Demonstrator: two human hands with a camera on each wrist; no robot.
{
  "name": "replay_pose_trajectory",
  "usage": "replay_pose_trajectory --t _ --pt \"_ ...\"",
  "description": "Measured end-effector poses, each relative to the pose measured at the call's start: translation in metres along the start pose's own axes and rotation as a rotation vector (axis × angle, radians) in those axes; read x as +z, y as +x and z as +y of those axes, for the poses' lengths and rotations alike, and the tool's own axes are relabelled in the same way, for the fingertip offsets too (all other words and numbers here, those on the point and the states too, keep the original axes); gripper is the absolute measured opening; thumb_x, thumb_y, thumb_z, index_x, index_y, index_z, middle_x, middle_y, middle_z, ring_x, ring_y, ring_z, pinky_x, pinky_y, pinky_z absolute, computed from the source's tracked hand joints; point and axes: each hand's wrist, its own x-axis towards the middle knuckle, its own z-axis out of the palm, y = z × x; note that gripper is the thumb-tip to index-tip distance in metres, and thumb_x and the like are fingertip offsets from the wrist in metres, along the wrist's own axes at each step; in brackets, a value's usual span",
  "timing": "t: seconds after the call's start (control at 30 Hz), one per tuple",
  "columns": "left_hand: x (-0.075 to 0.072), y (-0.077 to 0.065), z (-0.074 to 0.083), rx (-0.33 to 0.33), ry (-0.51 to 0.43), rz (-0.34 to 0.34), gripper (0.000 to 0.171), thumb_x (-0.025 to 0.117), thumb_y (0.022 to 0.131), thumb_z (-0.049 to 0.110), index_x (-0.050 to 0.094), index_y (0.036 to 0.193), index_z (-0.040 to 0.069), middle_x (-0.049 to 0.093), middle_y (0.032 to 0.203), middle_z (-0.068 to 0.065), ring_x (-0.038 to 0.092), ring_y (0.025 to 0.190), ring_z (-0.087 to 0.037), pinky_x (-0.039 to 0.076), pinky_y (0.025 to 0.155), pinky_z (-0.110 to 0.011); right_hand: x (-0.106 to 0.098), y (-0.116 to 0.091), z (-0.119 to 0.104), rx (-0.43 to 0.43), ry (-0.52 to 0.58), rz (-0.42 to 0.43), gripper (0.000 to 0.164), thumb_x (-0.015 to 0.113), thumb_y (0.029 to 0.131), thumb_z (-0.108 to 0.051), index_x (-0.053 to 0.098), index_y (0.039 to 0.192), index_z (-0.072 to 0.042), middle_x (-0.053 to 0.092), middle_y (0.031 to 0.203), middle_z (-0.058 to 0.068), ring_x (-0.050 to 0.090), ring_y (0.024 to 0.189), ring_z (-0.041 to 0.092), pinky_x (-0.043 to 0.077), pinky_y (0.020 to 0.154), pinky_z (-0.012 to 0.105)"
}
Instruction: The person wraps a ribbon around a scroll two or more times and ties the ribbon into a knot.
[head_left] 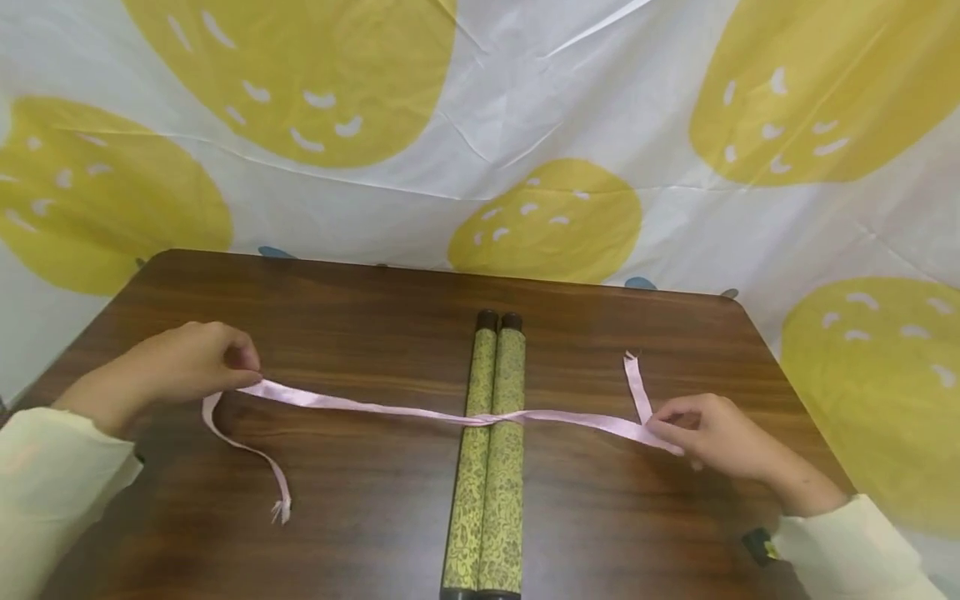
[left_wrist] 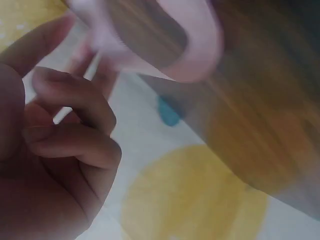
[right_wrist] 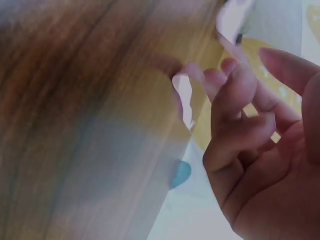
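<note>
The ribbon [head_left: 300,396] looks like satiny cloth, the tabletop [head_left: 367,492] like smooth, glossy wood.

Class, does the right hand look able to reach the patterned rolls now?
Likely yes: only the pink ribbon the right hand pinches lies between it and the patterned rolls; the ribbon may need releasing first.

Two yellow-green patterned scrolls [head_left: 503,483], dark-capped, lie side by side on the surface [head_left: 360,333], running 12 to 6 o'clock. A pale pink ribbon [head_left: 300,395] crosses twisted over them, stretched towards 9 and 3; its frayed 9-o'clock tail droops towards 5.
</note>
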Motion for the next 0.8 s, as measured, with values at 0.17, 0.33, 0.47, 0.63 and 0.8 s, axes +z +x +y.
replay_pose_trajectory --t 0.17,0.33,0.47,0.63,0.8 --pt "0.004 0.012 0.046 0.035 0.066 0.084 0.015 0.069 0.081 0.031 0.068 0.089 0.018 0.069 0.086 0.000 0.060 0.075 -0.017 0.049 0.063 -0.047 -0.005 0.012 -0.003 0.009 -0.080 0.112 0.015 0.065 0.088 -0.023 0.069 0.089 -0.008 0.068 0.074 0.009 0.054 0.040 0.016 0.045 0.038 0.028" --pt "0.024 0.026 0.099 0.118 0.076 0.050 0.017 0.070 0.080 0.035 0.066 0.089 0.021 0.061 0.072 0.007 0.054 0.063 -0.012 0.046 0.052 -0.037 0.000 0.035 -0.004 -0.006 -0.269 0.161 0.016 0.065 0.085 -0.021 0.065 0.077 -0.008 0.062 0.061 0.003 0.052 0.051 0.014 0.046 0.048 0.032" --pt "0.042 0.037 0.128 0.170 0.136 0.033 0.026 0.072 0.076 0.041 0.065 0.093 0.022 0.064 0.075 0.005 0.054 0.061 -0.014 0.046 0.050 -0.039 0.006 0.050 -0.005 0.050 -0.355 0.111 0.025 0.067 0.083 -0.031 0.062 0.074 -0.008 0.058 0.060 0.001 0.050 0.054 0.016 0.043 0.050 0.031" --pt "0.060 0.046 0.153 0.194 0.192 0.039 0.025 0.074 0.073 0.041 0.064 0.087 0.023 0.067 0.077 0.003 0.056 0.062 -0.017 0.049 0.054 -0.041 0.013 0.057 -0.004 0.081 -0.374 0.047 0.026 0.068 0.081 -0.031 0.058 0.072 -0.009 0.054 0.057 0.001 0.048 0.052 0.015 0.040 0.046 0.030" --pt "0.074 0.055 0.169 0.256 0.178 0.056 0.016 0.068 0.072 0.027 0.056 0.063 0.027 0.056 0.060 0.011 0.050 0.054 -0.011 0.045 0.048 -0.034 0.016 0.051 0.000 0.064 -0.413 0.035 0.013 0.063 0.080 -0.017 0.057 0.072 -0.010 0.055 0.059 0.000 0.049 0.053 0.015 0.041 0.046 0.031"
